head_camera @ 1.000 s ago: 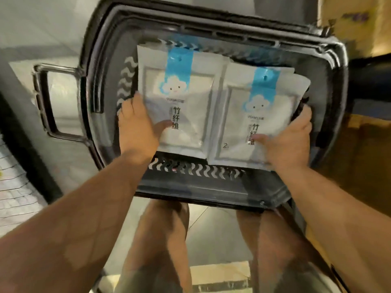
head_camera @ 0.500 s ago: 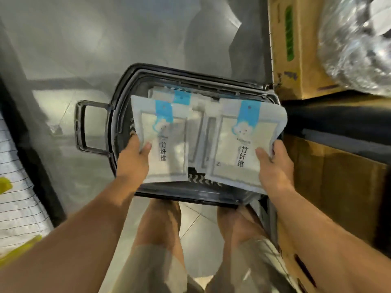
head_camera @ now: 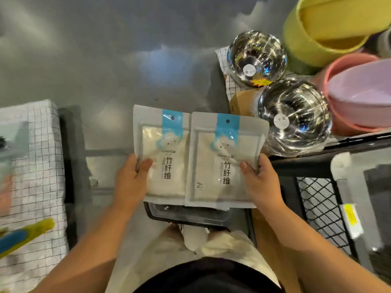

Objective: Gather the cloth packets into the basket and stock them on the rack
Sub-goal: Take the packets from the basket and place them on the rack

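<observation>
Both forearms stretched forward. Left hand pinches left packet, thumb on front, fingers hidden behind. Right hand pinches right packet likewise. Basket below thumbs, mostly hidden. Steel bowls beyond right fingers.

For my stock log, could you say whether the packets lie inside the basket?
No, the left packet and right packet are held up, the basket showing below them.

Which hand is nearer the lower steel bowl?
Right. The right hand, gripping the right-side packets, is just below-left of the lower steel bowl; the left hand, gripping the left-side packets, is farther left.
</observation>
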